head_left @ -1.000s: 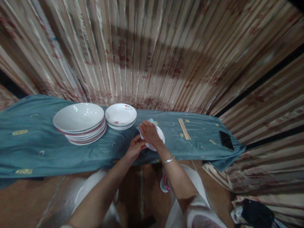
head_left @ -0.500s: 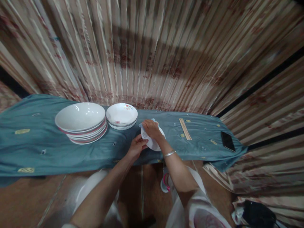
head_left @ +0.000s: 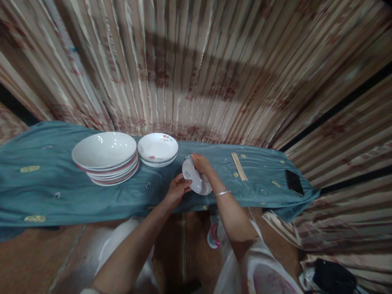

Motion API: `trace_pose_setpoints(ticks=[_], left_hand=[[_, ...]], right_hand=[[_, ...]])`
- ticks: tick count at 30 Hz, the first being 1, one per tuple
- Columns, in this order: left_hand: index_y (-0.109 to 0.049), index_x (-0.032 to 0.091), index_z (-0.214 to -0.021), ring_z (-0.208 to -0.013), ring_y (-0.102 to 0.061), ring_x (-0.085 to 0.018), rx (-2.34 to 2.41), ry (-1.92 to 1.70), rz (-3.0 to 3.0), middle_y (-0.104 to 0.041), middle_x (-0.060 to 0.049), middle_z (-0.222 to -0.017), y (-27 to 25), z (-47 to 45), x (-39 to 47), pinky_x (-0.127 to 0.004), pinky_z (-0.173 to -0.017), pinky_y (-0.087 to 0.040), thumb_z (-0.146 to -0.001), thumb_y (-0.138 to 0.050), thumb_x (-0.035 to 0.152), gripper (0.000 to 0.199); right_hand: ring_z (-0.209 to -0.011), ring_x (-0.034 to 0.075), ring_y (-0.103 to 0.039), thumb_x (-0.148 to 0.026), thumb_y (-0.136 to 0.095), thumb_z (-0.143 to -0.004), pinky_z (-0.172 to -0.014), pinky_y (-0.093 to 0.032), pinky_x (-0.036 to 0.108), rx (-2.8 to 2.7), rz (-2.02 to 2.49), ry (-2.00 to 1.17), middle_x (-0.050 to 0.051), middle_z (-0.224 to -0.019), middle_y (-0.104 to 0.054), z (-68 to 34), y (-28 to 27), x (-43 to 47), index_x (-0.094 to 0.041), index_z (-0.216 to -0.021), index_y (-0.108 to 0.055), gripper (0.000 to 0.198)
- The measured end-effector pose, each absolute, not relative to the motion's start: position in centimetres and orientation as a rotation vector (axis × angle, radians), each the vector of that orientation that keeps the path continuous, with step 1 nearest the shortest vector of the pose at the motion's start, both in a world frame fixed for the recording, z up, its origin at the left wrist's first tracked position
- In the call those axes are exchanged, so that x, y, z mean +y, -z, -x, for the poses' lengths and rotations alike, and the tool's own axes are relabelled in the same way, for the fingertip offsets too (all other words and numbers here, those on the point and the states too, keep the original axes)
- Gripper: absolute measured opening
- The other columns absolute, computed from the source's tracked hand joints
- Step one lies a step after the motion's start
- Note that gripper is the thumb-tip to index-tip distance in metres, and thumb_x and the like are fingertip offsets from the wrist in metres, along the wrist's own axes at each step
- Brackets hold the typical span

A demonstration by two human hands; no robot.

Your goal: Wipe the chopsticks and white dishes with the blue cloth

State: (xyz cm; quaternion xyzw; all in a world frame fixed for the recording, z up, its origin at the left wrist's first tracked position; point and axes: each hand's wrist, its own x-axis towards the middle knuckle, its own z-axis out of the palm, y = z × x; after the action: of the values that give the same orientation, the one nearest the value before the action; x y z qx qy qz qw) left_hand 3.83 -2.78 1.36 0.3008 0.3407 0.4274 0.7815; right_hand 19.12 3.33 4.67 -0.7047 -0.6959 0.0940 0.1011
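1. The left grip pinches the white dish by its left rim, thumb on top. The right grip closes around a bluish cloth at the far rim. The dish is tilted near the tabletop's front edge, between the small plates and the chopsticks; whether it touches the tabletop, I cannot tell.
2. The dish could twist loose: its surface looks slick, and a hard push by the right grip might overpower that pinch.
3. Being so near the edge, a slip could send it to the floor.
4. A leftward swing might knock the small plates against the large bowls just beside them.
5. Compared with half a second ago, the right grip sits farther right, exposing more dish; both stacks look unmoved.
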Motion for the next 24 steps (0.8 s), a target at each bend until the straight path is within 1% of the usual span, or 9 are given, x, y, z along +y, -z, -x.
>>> trace_pose_setpoints(ticks=[5, 9, 13, 18, 24], left_hand=[[-0.068, 0.013, -0.084, -0.069, -0.066, -0.018, 0.746, -0.924, -0.637, -0.071, -0.003, -0.073, -1.3, -3.9, -2.8, -0.036, -0.071, -0.055, -0.044, -0.088, 0.023, 0.046], [-0.068, 0.013, -0.084, -0.07, -0.066, -0.018, 0.744, -0.923, -0.647, -0.071, -0.004, -0.073, -1.2, -3.9, -2.7, -0.036, -0.071, -0.055, -0.045, -0.087, 0.023, 0.044], [-0.068, 0.014, -0.081, -0.07, -0.066, -0.018, 0.747, -0.921, -0.648, -0.071, -0.004, -0.073, -1.3, -3.9, -2.7, -0.035, -0.07, -0.056, -0.044, -0.088, 0.024, 0.044], [-0.068, 0.014, -0.083, -0.07, -0.066, -0.019, 0.758, -0.921, -0.659, -0.071, -0.004, -0.074, -1.2, -3.9, -2.6, -0.038, -0.073, -0.056, -0.045, -0.087, 0.024, 0.044], [-0.068, 0.014, -0.083, -0.073, -0.067, -0.02, 0.742, -0.928, -0.67, -0.071, -0.004, -0.076, -1.1, -3.9, -2.5, -0.042, -0.079, -0.055, -0.045, -0.088, 0.025, 0.044]], right_hand=[[-0.114, 0.018, -0.06, -0.032, -0.022, -0.103, -0.097, -0.041, 0.028, -1.85, 2.112, -0.389, 0.01, -0.124, -0.066, -19.8, -4.2, 3.0, -0.017, -0.117, -0.062, 0.045], [-0.115, 0.019, -0.06, -0.034, -0.023, -0.102, -0.099, -0.041, 0.029, -1.748, 2.125, -0.464, 0.009, -0.124, -0.065, -20.5, -3.9, 2.6, -0.017, -0.121, -0.061, 0.045], [-0.115, 0.019, -0.06, -0.034, -0.023, -0.102, -0.1, -0.04, 0.029, -1.705, 2.123, -0.485, 0.01, -0.125, -0.065, -21.0, -3.8, 2.0, -0.018, -0.123, -0.059, 0.045], [-0.124, 0.021, -0.055, -0.036, -0.024, -0.102, -0.105, -0.037, 0.033, -1.62, 2.179, -0.48, 0.015, -0.134, -0.059, -21.3, -3.4, 1.2, -0.013, -0.13, -0.054, 0.048], [-0.129, 0.021, -0.05, -0.036, -0.026, -0.101, -0.108, -0.034, 0.032, -1.556, 2.179, -0.463, 0.015, -0.14, -0.053, -21.6, -2.5, -0.2, -0.012, -0.139, -0.046, 0.049]])
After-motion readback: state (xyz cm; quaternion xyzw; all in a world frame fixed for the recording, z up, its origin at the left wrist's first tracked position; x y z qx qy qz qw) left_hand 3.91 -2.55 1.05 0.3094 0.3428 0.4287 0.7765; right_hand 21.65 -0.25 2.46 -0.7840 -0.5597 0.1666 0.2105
